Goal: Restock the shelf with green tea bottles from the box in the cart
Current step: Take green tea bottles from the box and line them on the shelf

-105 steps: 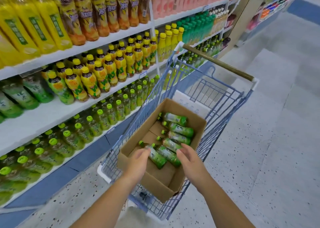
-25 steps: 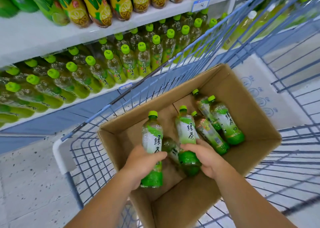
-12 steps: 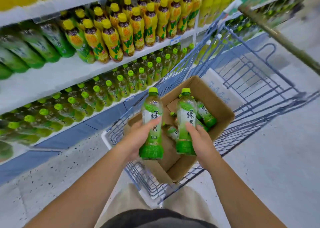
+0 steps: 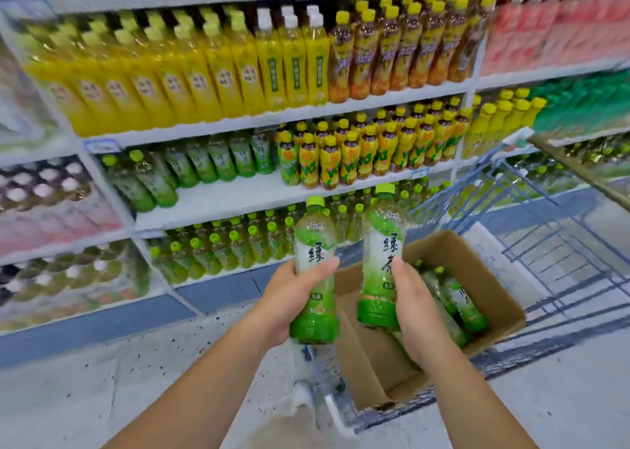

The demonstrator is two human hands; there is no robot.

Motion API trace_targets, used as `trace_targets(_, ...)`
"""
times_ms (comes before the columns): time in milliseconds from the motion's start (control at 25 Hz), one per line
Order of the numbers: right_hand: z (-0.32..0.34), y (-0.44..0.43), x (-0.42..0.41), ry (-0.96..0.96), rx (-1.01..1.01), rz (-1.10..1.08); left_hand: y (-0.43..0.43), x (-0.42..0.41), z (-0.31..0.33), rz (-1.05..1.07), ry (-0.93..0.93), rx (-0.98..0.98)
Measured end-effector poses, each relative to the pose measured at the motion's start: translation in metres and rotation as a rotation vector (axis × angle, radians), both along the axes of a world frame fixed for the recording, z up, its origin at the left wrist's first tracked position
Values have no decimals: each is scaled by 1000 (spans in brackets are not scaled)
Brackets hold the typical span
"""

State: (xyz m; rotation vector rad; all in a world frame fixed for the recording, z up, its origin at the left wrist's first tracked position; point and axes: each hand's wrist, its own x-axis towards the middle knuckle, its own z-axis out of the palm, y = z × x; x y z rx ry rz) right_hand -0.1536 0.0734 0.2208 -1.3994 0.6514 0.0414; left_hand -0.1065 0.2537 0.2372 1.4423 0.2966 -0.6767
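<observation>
The shelf (image 4: 221,196) spans the far side. The cart (image 4: 545,244) stands at right, its box (image 4: 491,278) holding spare bottles (image 4: 463,298). The left hand (image 4: 293,298) grips one upright bottle (image 4: 315,244) and the right hand (image 4: 416,312) grips another (image 4: 383,244), both above the box's left edge.

bright even light, motion blur and wide-angle warping toward edges.

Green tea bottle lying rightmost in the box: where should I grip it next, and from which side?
Grip the labelled middle of the rightmost bottle, coming down from above through the open box. It lies on its side, cap pointing away, with another bottle close on its left and the cardboard wall on its right, so probably only its upper side is free.
</observation>
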Motion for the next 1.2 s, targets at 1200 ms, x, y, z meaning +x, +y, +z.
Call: trace_targets(1200,-166,276,407,-77,-378,451,303,350,-152,385,-473,641)
